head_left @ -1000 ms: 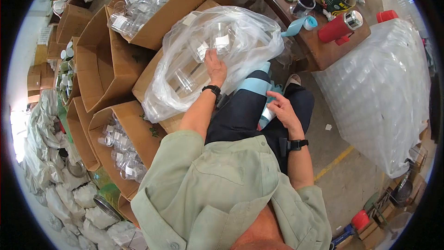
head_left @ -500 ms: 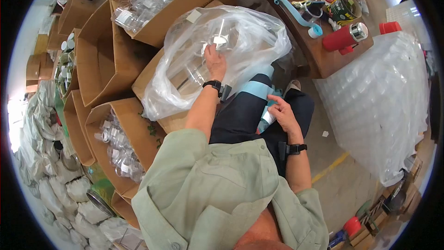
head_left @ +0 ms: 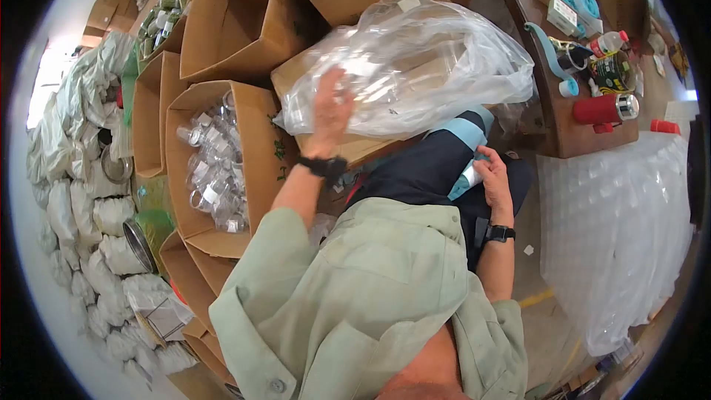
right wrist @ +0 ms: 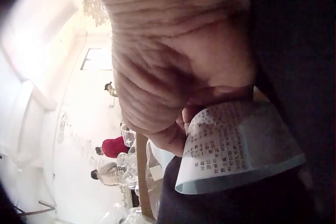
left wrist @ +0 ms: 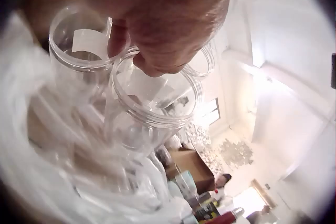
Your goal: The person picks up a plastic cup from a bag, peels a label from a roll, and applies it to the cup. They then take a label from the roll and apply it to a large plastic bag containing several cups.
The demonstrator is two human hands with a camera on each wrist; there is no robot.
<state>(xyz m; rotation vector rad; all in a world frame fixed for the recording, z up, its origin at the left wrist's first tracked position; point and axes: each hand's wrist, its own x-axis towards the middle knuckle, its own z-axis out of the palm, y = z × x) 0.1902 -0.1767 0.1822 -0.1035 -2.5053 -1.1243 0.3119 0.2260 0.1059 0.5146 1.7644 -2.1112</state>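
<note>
Clear plastic jars [left wrist: 139, 134], rims pinched by the left hand [head_left: 332, 111], are at the left end of the bag [head_left: 485, 67], that hand having swung from its middle; the right hand [head_left: 496, 181] pinches a printed label [right wrist: 231, 148]; both are in hand, yet apart

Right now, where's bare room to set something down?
Floor between right forearm and big plastic bundle, one white scrap aside; inside the open box beside the jar box, as far as shows. Crowded: table beyond the red flask, and the jar-filled bag at the left hand.
</note>
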